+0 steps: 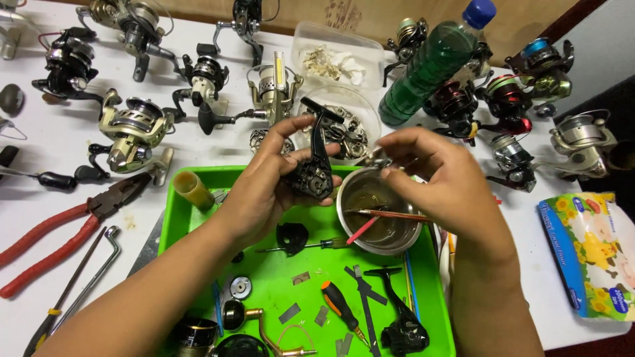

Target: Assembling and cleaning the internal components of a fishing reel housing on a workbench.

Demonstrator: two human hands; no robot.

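At the centre of the frame the left hand point(268, 182) grips a black, angular fishing-reel body point(316, 164), its matte casing showing small gears on the open side; thumb and fingers are closed round it, holding it above the upper edge of the bright green plastic tray point(173, 218). Just right of it the right hand point(440, 178) pinches a small shiny metal part point(378, 159) between thumb and fingertips, closed on it, directly over the rim of a round steel bowl point(403, 239). The bowl holds murky brownish liquid, and a thin red-handled brush point(374, 221) leans across it. The reel body and the small part are near each other but apart.

On the tray's lower half lie a screwdriver point(338, 305) with an orange and black handle, flat grey metal strips, a black reel frame point(400, 324) and round metal pieces. At left on the white table point(46, 135), red-handled pliers point(63, 231) rest beside a bent steel rod. Assembled spinning reels fill the upper frame, with a green plastic bottle point(430, 66) with a blue cap at upper right
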